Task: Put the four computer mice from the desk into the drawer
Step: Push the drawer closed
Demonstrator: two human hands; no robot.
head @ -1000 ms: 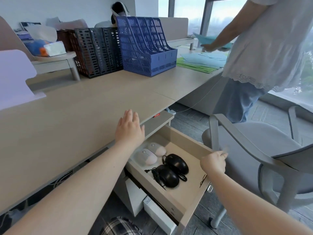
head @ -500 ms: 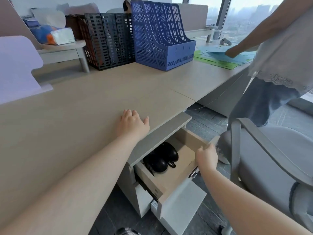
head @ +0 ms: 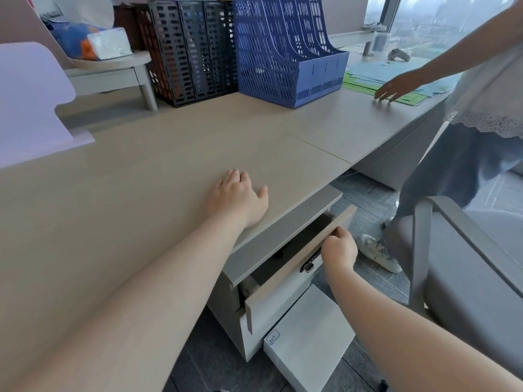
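Head view shows the right hand (head: pixel 339 248), grip pinching the nearly shut drawer (head: pixel 297 261) front at 4 o'clock from the left hand (head: pixel 240 198) spread flat on the tabletop (head: pixel 141 179); mice hidden inside, fingertips risk getting caught.

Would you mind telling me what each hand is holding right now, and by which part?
The right hand grips the drawer by the top edge of its front panel. The left hand rests flat on the desk, holding nothing.

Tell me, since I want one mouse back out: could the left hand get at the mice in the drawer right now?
Probably not. The drawer is nearly shut, leaving a narrow dark gap, and the right hand grips its front. The left hand lies flat on the desk above.
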